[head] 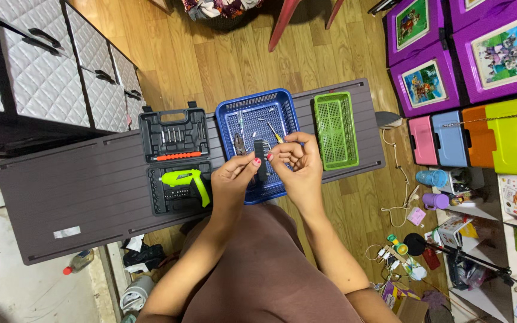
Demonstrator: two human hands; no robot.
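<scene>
My left hand [234, 176] and my right hand [297, 161] meet over the near edge of a blue plastic basket [228, 113]. Between them stands a narrow dark block [261, 160], pinched by the fingers of both hands. A small screwdriver with a yellow handle [275, 134] and pliers [239, 143] lie inside the basket just beyond my fingers. Left of my left hand, an open black tool case [173, 157] holds a lime-green electric screwdriver [185, 181] and a row of bits.
Everything rests on a long brown slatted board [79, 197]. An empty green basket [335, 128] sits right of the blue one. Grey quilted drawers [43, 66] stand at the left, purple and coloured boxes [480, 54] at the right, clutter on the floor.
</scene>
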